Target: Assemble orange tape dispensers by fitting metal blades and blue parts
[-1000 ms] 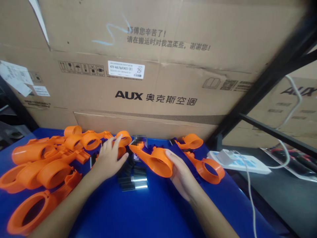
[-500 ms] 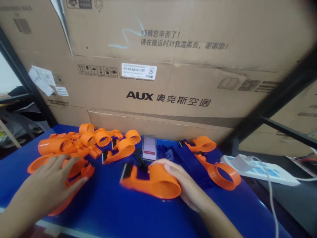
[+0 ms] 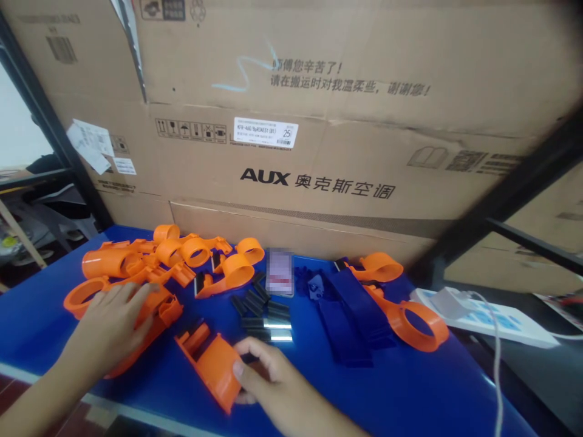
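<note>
Orange dispenser [image 3: 217,366]: one, pinched by right hand [image 3: 272,381]; left hand [image 3: 112,325]: grip unclear; phone [image 3: 279,274]: one.

Two hands [image 3: 109,331] [image 3: 277,383]; one phone [image 3: 279,274] (one adapter [image 3: 450,303])

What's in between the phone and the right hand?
In the head view, a few short black strips lie on the blue table, between the phone and the right hand.
</note>
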Motion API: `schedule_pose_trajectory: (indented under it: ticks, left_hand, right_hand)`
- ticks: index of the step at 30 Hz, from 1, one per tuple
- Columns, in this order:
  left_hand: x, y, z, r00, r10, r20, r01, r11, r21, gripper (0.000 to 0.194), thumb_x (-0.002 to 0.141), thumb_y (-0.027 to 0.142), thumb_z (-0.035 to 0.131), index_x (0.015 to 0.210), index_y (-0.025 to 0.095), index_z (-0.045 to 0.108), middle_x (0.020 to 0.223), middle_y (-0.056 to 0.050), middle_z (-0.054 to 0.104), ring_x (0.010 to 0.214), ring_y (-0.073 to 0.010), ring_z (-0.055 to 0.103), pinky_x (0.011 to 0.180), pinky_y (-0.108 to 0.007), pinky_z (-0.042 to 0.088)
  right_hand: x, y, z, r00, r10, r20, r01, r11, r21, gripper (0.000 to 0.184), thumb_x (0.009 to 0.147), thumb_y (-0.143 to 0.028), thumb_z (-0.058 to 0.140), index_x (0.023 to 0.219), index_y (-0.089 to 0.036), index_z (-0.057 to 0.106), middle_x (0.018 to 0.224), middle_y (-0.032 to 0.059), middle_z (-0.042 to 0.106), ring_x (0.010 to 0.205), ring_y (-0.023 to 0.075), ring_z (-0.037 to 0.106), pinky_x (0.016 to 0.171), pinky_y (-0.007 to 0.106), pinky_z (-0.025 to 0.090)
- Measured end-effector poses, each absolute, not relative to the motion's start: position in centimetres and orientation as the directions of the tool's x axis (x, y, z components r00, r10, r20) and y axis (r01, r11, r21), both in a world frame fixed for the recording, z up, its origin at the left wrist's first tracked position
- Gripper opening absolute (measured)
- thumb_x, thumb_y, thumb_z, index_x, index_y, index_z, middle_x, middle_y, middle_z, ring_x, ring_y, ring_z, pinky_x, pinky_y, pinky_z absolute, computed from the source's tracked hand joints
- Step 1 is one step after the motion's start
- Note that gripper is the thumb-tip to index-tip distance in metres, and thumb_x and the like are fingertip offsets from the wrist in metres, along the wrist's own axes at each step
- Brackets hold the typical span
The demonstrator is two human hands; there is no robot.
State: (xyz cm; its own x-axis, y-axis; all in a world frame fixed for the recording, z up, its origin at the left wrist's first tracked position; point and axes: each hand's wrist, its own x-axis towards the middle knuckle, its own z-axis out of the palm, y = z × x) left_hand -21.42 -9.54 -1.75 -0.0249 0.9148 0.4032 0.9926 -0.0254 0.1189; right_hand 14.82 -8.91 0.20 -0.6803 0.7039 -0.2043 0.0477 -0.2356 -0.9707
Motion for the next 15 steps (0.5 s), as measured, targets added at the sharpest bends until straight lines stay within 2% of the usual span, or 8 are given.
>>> schedule_pose_trajectory:
  ticks: [3, 8, 12, 15]
  left_hand:
    - [-21.0, -9.5, -1.7, 0.022, 0.957, 0.291, 0.999, -0.036, 0.041, 0.049, 0.091, 0.042, 0.054, 0.137, 0.025, 0.06, 0.126, -0.016, 0.069, 0.108, -0.0411, 0.067, 0.09, -0.052, 0.049]
    - [-20.4, -10.5, -0.3, 0.087, 0.98, 0.181, 0.984, -0.112, 0.136, 0.062, 0.09, 0.05, 0.058, 0.15, 0.036, 0.049, 0.139, -0.012, 0.064, 0.108, -0.0384, 0.068, 0.091, -0.051, 0.052]
    - [-20.6, -11.7, 0.0, 0.13, 0.981, 0.142, 0.971, -0.155, 0.18, 0.083, 0.079, 0.048, 0.071, 0.156, 0.04, 0.041, 0.15, -0.013, 0.054, 0.122, -0.0437, 0.06, 0.098, -0.056, 0.048]
    - [-20.4, -12.1, -0.8, 0.092, 0.988, 0.123, 0.981, -0.111, 0.157, 0.086, 0.076, 0.048, 0.075, 0.155, 0.041, 0.042, 0.144, -0.016, 0.055, 0.127, -0.0479, 0.054, 0.099, -0.061, 0.046]
  right_hand:
    - [14.3, -9.0, -0.5, -0.643, 0.742, -0.19, 0.125, -0.143, -0.982, 0.04, 0.095, -0.059, 0.063, 0.095, -0.019, 0.065, 0.098, 0.0036, 0.067, 0.085, 0.0181, 0.07, 0.078, 0.033, 0.061]
    - [14.1, -8.8, -0.3, -0.615, 0.774, -0.151, 0.128, -0.091, -0.988, 0.039, 0.097, -0.058, 0.06, 0.093, -0.019, 0.065, 0.094, 0.0027, 0.064, 0.083, 0.0168, 0.068, 0.076, 0.033, 0.063]
    - [14.0, -9.0, 0.0, -0.589, 0.795, -0.144, 0.1, -0.105, -0.989, 0.038, 0.096, -0.057, 0.062, 0.091, -0.019, 0.064, 0.092, 0.0017, 0.062, 0.084, 0.0164, 0.066, 0.079, 0.035, 0.063]
    - [13.9, -9.1, 0.0, -0.587, 0.794, -0.157, 0.11, -0.114, -0.987, 0.038, 0.095, -0.057, 0.063, 0.09, -0.019, 0.064, 0.091, 0.0014, 0.062, 0.082, 0.016, 0.065, 0.08, 0.035, 0.063]
